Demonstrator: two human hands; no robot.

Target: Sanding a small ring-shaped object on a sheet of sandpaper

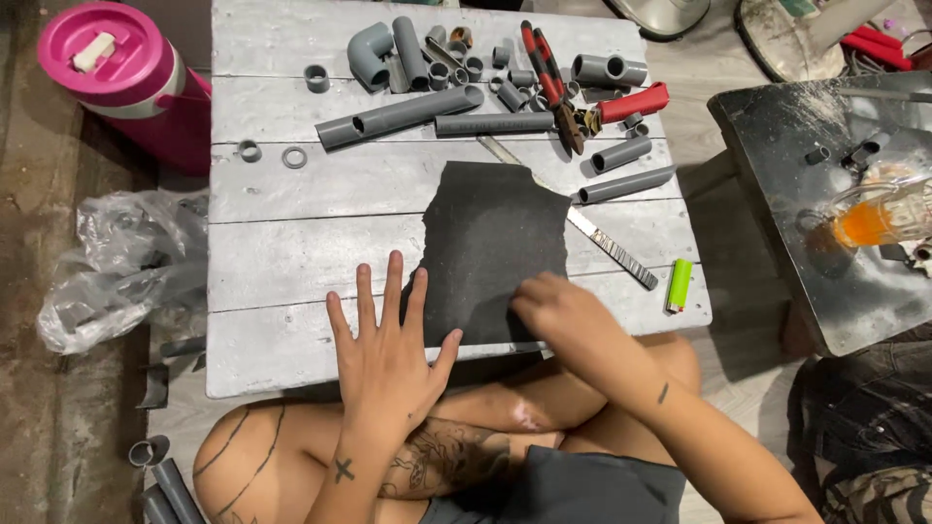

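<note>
A black sheet of sandpaper with a ragged top edge lies on a low grey plank table. My left hand rests flat with its fingers spread at the sheet's lower left corner, thumb touching the bottom edge. My right hand has its fingers curled down onto the sheet's lower right part. I cannot tell whether anything is held under those fingers.
Several grey pipe pieces and fittings and red-handled cutters lie at the table's far end. A metal strip and a green lighter sit to the right. A pink jug, a plastic bag and a dark stool with a glass surround it.
</note>
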